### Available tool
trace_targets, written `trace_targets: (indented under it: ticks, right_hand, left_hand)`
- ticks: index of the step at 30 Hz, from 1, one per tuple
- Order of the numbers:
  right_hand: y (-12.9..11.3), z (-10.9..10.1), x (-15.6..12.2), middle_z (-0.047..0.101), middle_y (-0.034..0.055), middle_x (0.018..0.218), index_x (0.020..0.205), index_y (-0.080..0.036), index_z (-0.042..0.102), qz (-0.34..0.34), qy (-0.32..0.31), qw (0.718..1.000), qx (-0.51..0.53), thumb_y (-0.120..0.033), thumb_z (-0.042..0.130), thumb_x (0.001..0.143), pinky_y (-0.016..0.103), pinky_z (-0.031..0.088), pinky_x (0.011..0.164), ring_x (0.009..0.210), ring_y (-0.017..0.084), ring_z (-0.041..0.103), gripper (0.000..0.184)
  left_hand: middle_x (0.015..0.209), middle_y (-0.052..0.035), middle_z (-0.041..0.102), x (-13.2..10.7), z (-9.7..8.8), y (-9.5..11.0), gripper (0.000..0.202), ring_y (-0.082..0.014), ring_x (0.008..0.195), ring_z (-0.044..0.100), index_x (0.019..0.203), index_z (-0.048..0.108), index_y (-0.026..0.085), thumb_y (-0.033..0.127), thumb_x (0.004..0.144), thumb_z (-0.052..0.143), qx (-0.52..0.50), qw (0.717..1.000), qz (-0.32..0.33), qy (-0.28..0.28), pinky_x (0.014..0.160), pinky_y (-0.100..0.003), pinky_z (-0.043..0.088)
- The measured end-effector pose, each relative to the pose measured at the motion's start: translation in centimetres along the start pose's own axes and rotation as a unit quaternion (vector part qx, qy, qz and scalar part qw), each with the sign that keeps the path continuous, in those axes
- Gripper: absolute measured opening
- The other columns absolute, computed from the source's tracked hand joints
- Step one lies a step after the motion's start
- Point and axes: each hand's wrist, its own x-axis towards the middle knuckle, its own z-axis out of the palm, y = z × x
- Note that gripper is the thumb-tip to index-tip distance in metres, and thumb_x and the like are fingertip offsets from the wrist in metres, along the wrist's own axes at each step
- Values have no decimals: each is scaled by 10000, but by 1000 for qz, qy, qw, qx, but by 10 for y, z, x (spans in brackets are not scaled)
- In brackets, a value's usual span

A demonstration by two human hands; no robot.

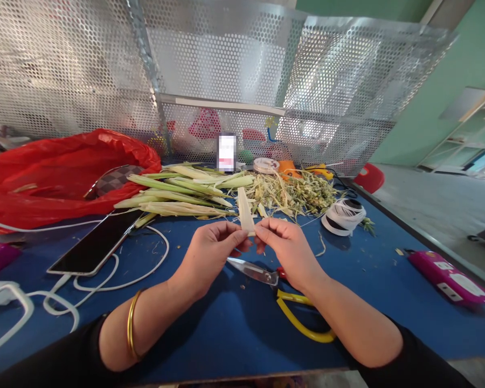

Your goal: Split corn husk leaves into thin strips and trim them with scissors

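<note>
A pale, flat strip of corn husk (246, 213) stands upright between my hands above the blue table. My left hand (217, 242) pinches its lower end from the left. From the right, my right hand (281, 242) pinches the same lower end, fingertips close to the left ones. Beneath my hands lies a pair of scissors (301, 318) with yellow handles; my right hand and forearm hide part of it. Behind the strip, a pile of green and pale husk leaves (181, 188) lies on the table, beside a heap of dried plant scraps (303, 191).
A red plastic bag (32, 167) and a tablet (97, 242) with white cables occupy the left. Rightward are a spool of white string (343, 215) and a magenta packet (452, 277). A perforated metal screen (226, 64) borders the back; a small phone screen (226, 152) stands before it.
</note>
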Motion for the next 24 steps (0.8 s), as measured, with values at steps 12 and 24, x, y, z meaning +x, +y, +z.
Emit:
trace_targets:
  ticks: [12,24]
  right_hand:
    - [1,-3,-4,625,42,938,1008,-237,609,-314,5,917,-247,-108,501,885,287,497,785,867,157,616,209]
    - [1,-7,-3,663,58,868,922,-226,670,-363,29,862,-353,-146,494,908,295,486,731,785,168,627,194]
  left_hand:
    - [614,4,587,0,-4,4,218,-82,554,510,635,613,145,333,719,687,-122,988,-84,-33,515,-185,373]
    - [584,14,558,-1,-6,4,165,-86,526,476,602,634,164,294,693,675,-159,978,-123,-63,489,-194,361]
